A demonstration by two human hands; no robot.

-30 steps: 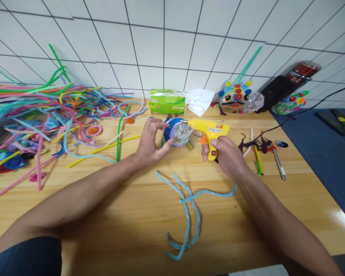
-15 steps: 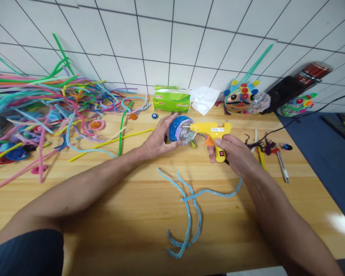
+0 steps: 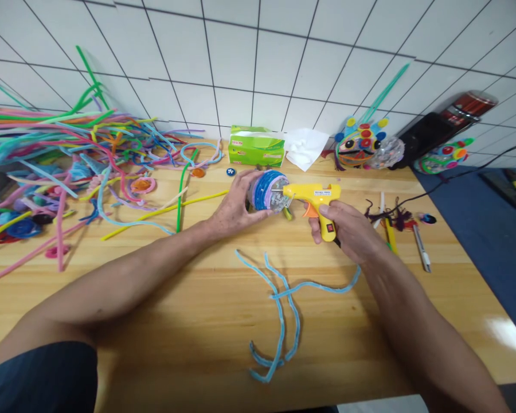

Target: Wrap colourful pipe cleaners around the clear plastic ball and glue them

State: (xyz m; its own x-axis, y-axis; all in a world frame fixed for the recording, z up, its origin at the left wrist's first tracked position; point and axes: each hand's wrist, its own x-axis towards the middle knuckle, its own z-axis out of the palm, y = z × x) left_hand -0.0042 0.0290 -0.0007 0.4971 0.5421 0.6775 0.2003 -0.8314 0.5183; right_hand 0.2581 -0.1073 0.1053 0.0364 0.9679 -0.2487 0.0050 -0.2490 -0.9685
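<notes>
My left hand (image 3: pixel 239 205) is wrapped round a clear plastic bottle (image 3: pixel 278 198) whose near part is banded with blue and purple pipe cleaners (image 3: pixel 264 190). In my right hand (image 3: pixel 348 226) is a yellow hot glue gun (image 3: pixel 313 198) with an orange trigger, fingers closed on its handle. The metal nozzle points left and meets the bottle near the edge of the wrapped bands; whether it touches is hard to make out. Below the hands, several light blue pipe cleaners (image 3: pixel 281 321) lie loosely crossed on the wooden table (image 3: pixel 189 344).
A heap of coloured pipe cleaners (image 3: pixel 69 149) fills the left side. At the back stand a green tissue pack (image 3: pixel 257 146) and a decorated bottle figure (image 3: pixel 359 143). A utility knife (image 3: pixel 421 249) lies at right, near a black cable (image 3: pixel 468 172).
The bottle has turned slightly in my left hand, showing more of the purple band. The glue gun has shifted a little to the left with it.
</notes>
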